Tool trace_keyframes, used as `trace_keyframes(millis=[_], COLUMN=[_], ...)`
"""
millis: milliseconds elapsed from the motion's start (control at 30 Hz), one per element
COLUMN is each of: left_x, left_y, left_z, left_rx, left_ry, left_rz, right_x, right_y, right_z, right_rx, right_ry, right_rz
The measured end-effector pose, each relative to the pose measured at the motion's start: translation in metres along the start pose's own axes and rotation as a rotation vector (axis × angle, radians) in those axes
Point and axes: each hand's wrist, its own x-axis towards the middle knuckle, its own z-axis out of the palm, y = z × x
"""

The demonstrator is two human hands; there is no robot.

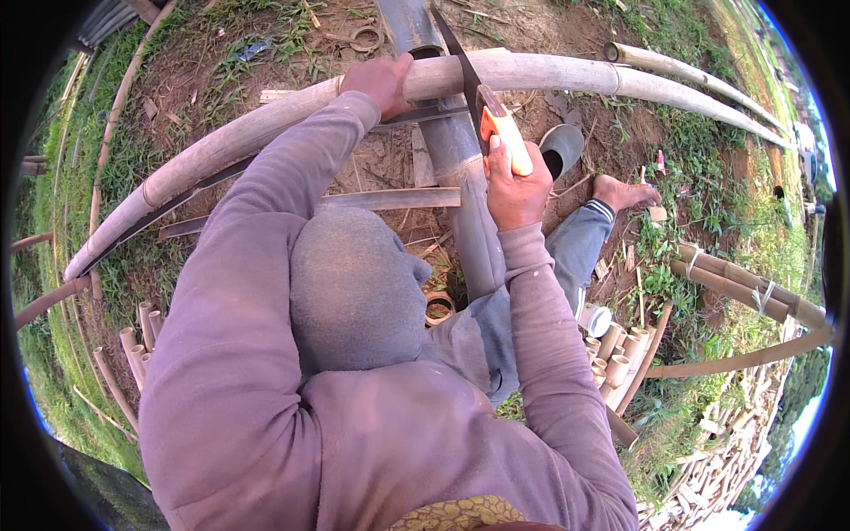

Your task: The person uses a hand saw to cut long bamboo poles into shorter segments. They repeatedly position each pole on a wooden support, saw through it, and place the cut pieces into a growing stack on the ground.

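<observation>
A long, pale bamboo pole [553,73] lies crosswise in front of me, over a thicker grey bamboo trunk [456,164] that runs away from my legs. My left hand [379,86] is closed around the pole, a little left of the trunk. In my right hand [518,190] is a handsaw [507,142] with an orange handle and a dark blade. The blade stands across the pole, just right of my left hand, and touches it or lies right against it. Whether it has cut in, I cannot tell.
A split bamboo strip [398,199] lies across the trunk, nearer me. Beyond my right hand are a dark shoe [561,148] and a bare foot [622,193]. Short bamboo pieces [613,358] stand bundled at the right, beside a white container [596,318]. Another pole [673,66] lies farther right.
</observation>
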Motion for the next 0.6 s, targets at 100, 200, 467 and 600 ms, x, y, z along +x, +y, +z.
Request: trace_keyframes(millis=[100,200,467,600], left_x=[-0.004,-0.008,0.003,0.004], left_y=[-0.006,-0.008,0.005,-0.013], left_z=[0.002,0.009,0.006,-0.010], left_rx=[0.040,0.053,0.037,0.022], left_ry=[0.046,0.105,0.061,0.009], left_rz=[0.000,-0.014,0.016,-0.022], right_x=[-0.033,-0.083,0.035,-0.035], right_y=[0.003,0.003,0.011,-0.001], right_z=[-0.007,-0.048,0.032,-0.012], right_rx=[0.016,0.037,0.104,0.054], right_ry=[-0.015,-0.061,0.020,-0.033], right_rz=[0.091,0.138,0.002,0.091])
